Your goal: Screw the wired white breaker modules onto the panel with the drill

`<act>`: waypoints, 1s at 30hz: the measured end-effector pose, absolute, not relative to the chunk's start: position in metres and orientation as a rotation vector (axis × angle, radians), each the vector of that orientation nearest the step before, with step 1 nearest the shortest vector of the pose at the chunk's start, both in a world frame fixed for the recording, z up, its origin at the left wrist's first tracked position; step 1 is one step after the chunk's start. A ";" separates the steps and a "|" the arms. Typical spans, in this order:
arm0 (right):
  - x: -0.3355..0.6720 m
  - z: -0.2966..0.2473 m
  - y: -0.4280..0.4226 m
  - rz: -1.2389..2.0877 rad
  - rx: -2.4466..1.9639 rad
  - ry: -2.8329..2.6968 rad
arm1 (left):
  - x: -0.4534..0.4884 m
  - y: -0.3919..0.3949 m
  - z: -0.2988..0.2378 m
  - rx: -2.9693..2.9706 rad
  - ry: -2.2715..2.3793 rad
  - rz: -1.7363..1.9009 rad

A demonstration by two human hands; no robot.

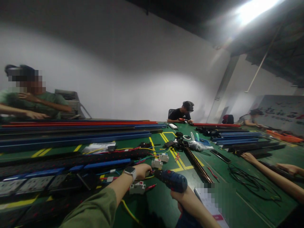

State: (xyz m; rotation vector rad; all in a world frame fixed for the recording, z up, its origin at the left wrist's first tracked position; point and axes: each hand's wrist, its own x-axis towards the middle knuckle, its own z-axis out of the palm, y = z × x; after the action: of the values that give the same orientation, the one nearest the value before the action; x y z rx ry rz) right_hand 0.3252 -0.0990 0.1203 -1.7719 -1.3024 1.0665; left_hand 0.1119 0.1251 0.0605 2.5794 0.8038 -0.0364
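My right hand (184, 199) is wrapped round the grip of a blue cordless screwdriver (172, 180), whose tip points left toward my left hand (142, 171). That hand, with a watch (130, 171) on its wrist, is closed over something small and hidden beside a white circuit breaker (156, 163). A second white breaker (137, 188) lies just under my left wrist, and a third (164, 157) sits farther back. Coloured wires run from the breakers into a long black power strip (71, 161).
Long blue, red and black rails (71, 133) lie across the green table (237, 190). A person sits at far left, another at the far end, a third at far right. Another person's forearms (268, 172) rest at right beside a black cable coil (249, 180).
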 end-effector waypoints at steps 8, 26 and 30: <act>0.327 0.109 -0.096 1.110 -1.770 -1.321 | 0.113 0.126 0.056 2.589 0.824 -0.036; 0.322 0.112 -0.102 1.068 -1.742 -1.310 | 0.113 0.117 0.069 2.583 0.861 -0.098; 0.318 0.117 -0.103 1.053 -1.755 -1.296 | 0.114 0.117 0.070 2.576 0.879 -0.102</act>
State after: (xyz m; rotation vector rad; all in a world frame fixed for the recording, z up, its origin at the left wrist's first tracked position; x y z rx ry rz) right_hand 0.3182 -0.1028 0.1166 -1.7549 -1.2965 1.0530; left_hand 0.1137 0.1166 0.0704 2.5763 0.8790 -0.1021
